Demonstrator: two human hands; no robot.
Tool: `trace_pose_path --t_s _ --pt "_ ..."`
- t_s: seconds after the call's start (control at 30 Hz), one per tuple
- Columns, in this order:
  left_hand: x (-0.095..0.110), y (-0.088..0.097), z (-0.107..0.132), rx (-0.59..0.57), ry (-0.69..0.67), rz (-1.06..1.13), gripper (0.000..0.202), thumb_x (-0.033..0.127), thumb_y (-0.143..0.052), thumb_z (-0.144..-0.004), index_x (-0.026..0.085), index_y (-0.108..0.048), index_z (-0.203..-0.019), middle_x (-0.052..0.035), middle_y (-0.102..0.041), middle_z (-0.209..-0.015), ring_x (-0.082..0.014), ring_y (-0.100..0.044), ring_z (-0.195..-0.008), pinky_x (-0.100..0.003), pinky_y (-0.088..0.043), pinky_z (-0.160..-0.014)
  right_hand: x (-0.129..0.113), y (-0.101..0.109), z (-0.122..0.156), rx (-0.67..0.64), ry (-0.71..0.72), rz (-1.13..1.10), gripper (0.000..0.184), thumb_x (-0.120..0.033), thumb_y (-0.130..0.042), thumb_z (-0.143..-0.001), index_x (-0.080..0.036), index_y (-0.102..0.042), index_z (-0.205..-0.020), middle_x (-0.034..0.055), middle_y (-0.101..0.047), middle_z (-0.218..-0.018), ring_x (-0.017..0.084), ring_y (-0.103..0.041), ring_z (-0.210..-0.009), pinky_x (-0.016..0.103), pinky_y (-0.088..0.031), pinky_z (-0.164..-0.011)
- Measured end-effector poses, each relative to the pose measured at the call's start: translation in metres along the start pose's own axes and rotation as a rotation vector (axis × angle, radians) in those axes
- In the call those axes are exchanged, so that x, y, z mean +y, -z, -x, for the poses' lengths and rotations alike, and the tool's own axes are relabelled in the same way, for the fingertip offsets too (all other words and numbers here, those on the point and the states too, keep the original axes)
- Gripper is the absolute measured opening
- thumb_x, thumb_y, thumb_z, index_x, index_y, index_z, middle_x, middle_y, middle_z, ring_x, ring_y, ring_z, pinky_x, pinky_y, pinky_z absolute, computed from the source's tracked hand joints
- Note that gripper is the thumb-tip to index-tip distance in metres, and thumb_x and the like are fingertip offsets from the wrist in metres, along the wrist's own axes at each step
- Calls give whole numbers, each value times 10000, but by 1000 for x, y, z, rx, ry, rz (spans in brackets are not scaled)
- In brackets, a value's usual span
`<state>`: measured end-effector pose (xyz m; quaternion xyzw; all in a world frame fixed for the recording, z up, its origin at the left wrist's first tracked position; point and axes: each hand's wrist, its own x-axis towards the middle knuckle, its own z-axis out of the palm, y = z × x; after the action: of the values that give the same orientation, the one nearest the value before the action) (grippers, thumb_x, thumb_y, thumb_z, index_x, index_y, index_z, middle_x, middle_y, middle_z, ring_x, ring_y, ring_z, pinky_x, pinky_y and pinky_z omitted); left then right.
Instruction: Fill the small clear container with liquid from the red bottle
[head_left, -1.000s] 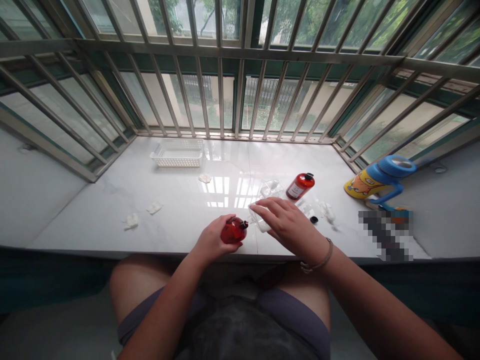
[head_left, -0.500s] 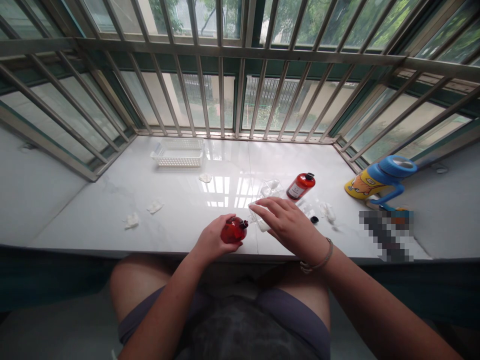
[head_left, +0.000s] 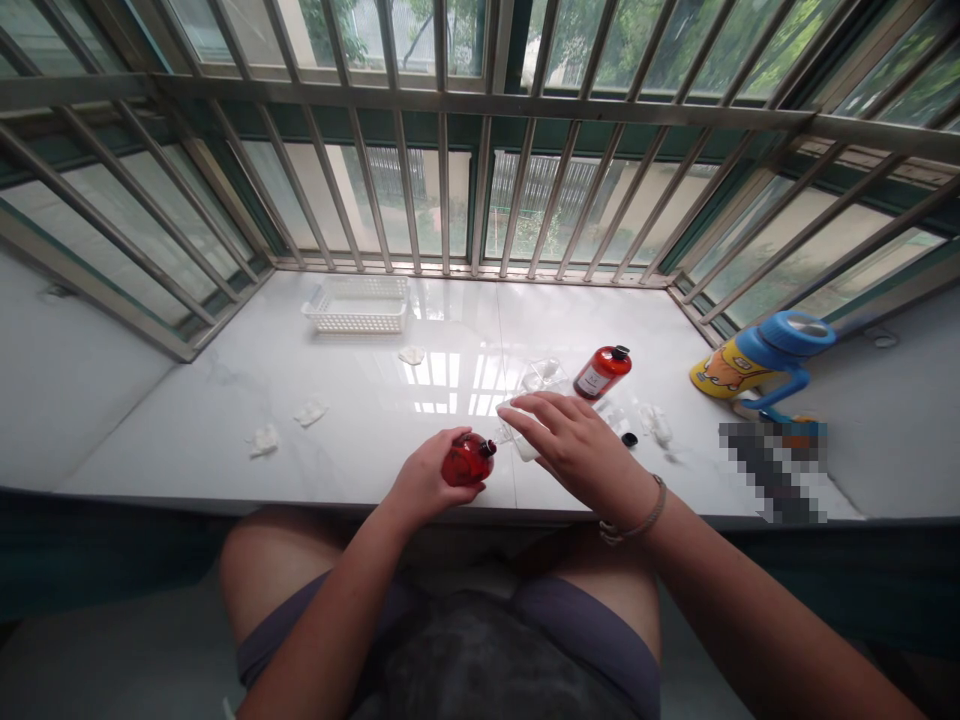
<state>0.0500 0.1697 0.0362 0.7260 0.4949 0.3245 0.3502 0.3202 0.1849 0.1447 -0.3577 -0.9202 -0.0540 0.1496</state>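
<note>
My left hand (head_left: 439, 470) is wrapped round a red see-through bottle (head_left: 466, 460), its dark neck tilted to the right. In my right hand (head_left: 574, 440) is a clear container (head_left: 517, 432) with something whitish in it. The container leans toward the red bottle's neck, close to it; whether the two touch I cannot tell. My fingers hide part of the container. Right of my right hand lies a small black cap (head_left: 628, 440). Beyond that hand stands a second red bottle (head_left: 602, 372) with a white label and a black top.
Clear plastic packaging (head_left: 544, 375) lies behind my right hand. Crumpled white tissues (head_left: 264, 441) are scattered at the left. A white plastic basket (head_left: 356, 320) stands at the back left, a blue and yellow flask (head_left: 757, 355) at the right. Metal bars (head_left: 480, 105) edge the white sill.
The clear container in my right hand has tipped very slightly. Both hands stay in nearly the same place, and the other things have not moved.
</note>
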Motion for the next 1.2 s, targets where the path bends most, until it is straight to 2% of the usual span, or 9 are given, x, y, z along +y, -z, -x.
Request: trace_pose_path --t_s 0.23,1.2 --pt "-2 -1 0 -1 5 6 785 296 -922 -732 295 -571 -1434 -70 -695 -1430 -312 -676 -1304 -471 -539 -1132 1 -2 2 16 24 39 540 -58 -593 -1003 -176 -554 -1528 150 -669 -1455 326 -592 -1350 507 -528 -1074" --pt "-1 1 0 5 15 16 787 288 -931 -727 302 -571 -1427 -67 -697 -1425 -311 -682 -1294 -478 -551 -1119 0 0 0 73 70 115 473 -76 -512 -1068 -193 -561 -1524 122 -670 -1481 303 -597 -1359 456 -500 -1043"
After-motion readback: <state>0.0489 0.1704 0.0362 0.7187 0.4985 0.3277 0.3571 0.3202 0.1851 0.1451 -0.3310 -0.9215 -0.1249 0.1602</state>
